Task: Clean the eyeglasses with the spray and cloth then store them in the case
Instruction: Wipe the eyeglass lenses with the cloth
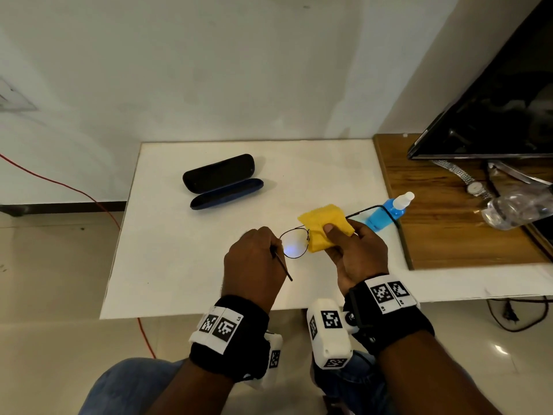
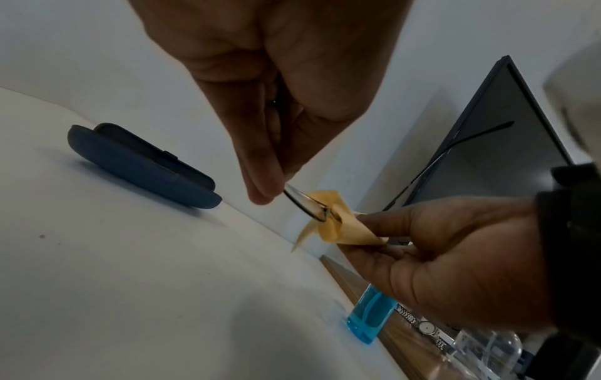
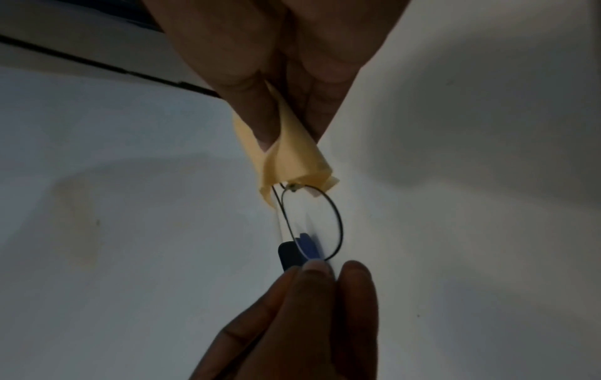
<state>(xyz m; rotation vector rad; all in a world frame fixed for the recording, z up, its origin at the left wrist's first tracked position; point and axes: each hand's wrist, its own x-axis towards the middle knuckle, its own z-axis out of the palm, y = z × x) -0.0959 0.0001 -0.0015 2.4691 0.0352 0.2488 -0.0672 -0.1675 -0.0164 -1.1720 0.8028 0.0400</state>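
Thin black-rimmed eyeglasses (image 1: 294, 243) (image 3: 312, 223) hang above the white table (image 1: 185, 265). My left hand (image 1: 254, 265) (image 2: 270, 144) pinches the outer edge of the bare lens near its temple hinge. My right hand (image 1: 356, 253) (image 2: 455, 257) pinches a folded yellow cloth (image 1: 324, 227) (image 2: 335, 223) (image 3: 292, 159) wrapped round the other lens, thumb on top. The blue spray bottle (image 1: 389, 211) (image 2: 369, 316) lies on its side at the table's right edge. The dark case (image 1: 223, 181) (image 2: 139, 164) lies open at the back left, nothing in it.
A wooden side table (image 1: 449, 223) at the right holds a dark screen (image 1: 493, 100), a wristwatch (image 1: 474, 187) and a clear plastic bottle (image 1: 514, 209). A red cable (image 1: 89, 199) runs over the floor to the left.
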